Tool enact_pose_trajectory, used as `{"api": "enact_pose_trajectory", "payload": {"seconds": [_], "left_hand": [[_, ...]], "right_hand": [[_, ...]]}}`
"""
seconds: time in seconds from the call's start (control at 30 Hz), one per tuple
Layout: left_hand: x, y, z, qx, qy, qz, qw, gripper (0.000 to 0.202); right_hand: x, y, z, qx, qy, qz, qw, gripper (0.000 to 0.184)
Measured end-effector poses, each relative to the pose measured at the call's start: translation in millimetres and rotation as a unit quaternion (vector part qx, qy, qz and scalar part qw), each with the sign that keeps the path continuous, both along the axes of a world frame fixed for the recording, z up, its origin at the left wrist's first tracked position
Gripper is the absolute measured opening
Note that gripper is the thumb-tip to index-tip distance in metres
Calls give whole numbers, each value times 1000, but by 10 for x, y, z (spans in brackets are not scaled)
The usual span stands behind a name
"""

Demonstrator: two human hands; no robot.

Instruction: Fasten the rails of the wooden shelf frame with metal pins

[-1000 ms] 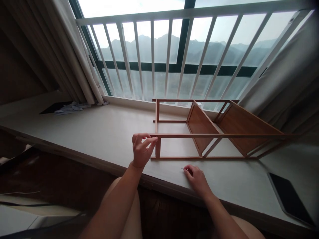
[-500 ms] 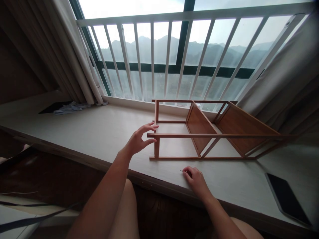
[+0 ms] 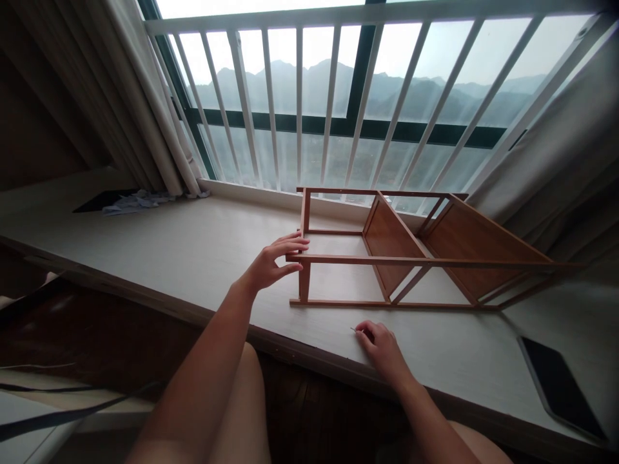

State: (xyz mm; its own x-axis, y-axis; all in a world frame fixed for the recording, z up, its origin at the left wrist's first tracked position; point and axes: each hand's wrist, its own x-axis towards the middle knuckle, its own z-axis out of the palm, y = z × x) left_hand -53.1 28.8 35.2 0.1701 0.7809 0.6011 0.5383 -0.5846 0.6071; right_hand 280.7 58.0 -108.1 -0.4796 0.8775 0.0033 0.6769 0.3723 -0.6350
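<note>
Wooden rack (image 3: pixel 411 261) against left hand (image 3: pixel 269 264)

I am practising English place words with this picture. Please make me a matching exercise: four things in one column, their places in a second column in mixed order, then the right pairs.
Things
1. left hand
2. right hand
3. phone
4. papers

Places
A. by the left curtain, far side of the table
B. gripping the rack's rail end
C. flat on the table, far right
D. pinching a thin pin near the table's front edge

Pairs: 1-B, 2-D, 3-C, 4-A
</note>
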Motion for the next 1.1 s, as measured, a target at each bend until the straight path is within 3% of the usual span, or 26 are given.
{"api": "enact_pose_trajectory", "payload": {"seconds": [0.17,0.53,0.77,1.1], "left_hand": [[-36,1,-48,-6,-20,-28,999,39],[106,-28,-136,-11,-100,-11,995,33],[212,-80,-151,-33,-131,-8,991,33],[295,-39,-288,-38,-256,-22,966,32]], "right_hand": [[9,-21,33,-8,-1,8,1000,26],[-11,-33,-1,5,-1,4,1000,26],[-30,-58,-1,10,39,-11,999,24],[-159,-108,21,21,125,-16,992,31]]}}
